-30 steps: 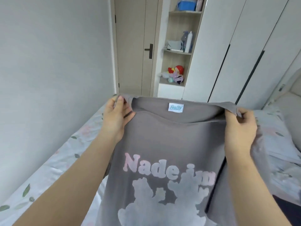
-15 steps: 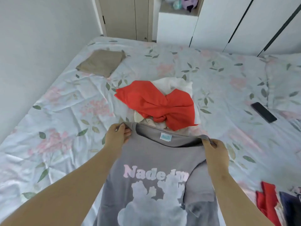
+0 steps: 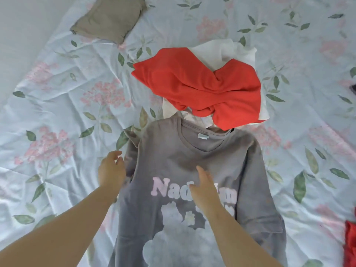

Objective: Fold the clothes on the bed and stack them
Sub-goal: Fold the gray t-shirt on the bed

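A grey T-shirt with pink lettering and a pale print lies flat, front up, on the floral bed sheet. My right hand lies with straight fingers over the lettering in the middle of the shirt. My left hand hovers by the shirt's left sleeve, fingers relaxed and holding nothing. Just beyond the collar a crumpled red garment lies on a white one. A folded beige garment sits at the far left of the bed.
A grey wall runs along the bed's left side. Red cloth shows at the right edge near me. A dark object peeks in at the right edge. Bare sheet lies to the left of the grey shirt.
Both hands let go of the grey shirt's shoulders after lowering it onto the bed. It now lies flat, and my right hand has moved onto its chest. The view tilted down.
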A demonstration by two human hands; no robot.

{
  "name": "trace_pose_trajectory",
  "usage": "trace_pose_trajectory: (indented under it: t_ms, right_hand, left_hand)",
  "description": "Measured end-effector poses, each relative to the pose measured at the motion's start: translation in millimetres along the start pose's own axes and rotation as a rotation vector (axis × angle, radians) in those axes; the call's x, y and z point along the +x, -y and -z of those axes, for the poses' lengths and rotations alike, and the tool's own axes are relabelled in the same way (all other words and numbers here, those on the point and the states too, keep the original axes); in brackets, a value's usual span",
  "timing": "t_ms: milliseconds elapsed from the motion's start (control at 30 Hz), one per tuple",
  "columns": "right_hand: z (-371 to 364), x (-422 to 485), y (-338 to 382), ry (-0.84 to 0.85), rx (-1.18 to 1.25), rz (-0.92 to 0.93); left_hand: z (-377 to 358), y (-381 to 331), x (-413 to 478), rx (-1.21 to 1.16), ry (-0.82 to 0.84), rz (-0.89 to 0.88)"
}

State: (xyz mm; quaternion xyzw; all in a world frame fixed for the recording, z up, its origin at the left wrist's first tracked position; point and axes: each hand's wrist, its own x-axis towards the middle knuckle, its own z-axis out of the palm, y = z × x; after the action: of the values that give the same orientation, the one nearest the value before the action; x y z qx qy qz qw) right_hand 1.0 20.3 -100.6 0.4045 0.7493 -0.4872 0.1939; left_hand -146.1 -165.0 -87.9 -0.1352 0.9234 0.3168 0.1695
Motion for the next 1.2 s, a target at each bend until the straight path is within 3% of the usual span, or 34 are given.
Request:
trace_pose_trajectory:
  t_ms: [167,433,533,600,667,733,800,867,1067,1200]
  right_hand:
    - [-42,21,-3,0.129,-0.278,-0.15]
    - [-62,35,-4,0.129,-0.386,-0.259]
    - [-66,34,-8,0.107,-0.413,-0.264]
    - [-68,34,-7,0.098,-0.404,-0.272]
    - [-69,33,-7,0.085,-0.385,-0.279]
    - [-69,33,-7,0.065,-0.382,-0.271]
    - [-70,33,-6,0.055,-0.396,-0.262]
    - [-70,33,-6,0.045,-0.409,-0.264]
    - [-73,34,-7,0.018,-0.414,-0.266]
    - [-75,35,-8,-0.005,-0.442,-0.267]
  left_hand:
    - [-12,43,30,0.013,0.123,0.211]
    - [-34,33,53,-0.102,0.281,0.071]
    - [-34,30,57,-0.271,0.389,0.152]
    - [-20,32,59,-0.495,0.339,0.185]
    - [-1,43,62,-0.609,0.106,0.091]
    - [17,63,60,-0.684,-0.114,0.11]
    - [27,85,60,-0.833,-0.095,0.256]
    - [27,100,61,-0.93,0.085,0.348]
    - [28,97,70,-0.876,0.367,0.291]
    - [39,91,71,-0.392,0.23,0.15]
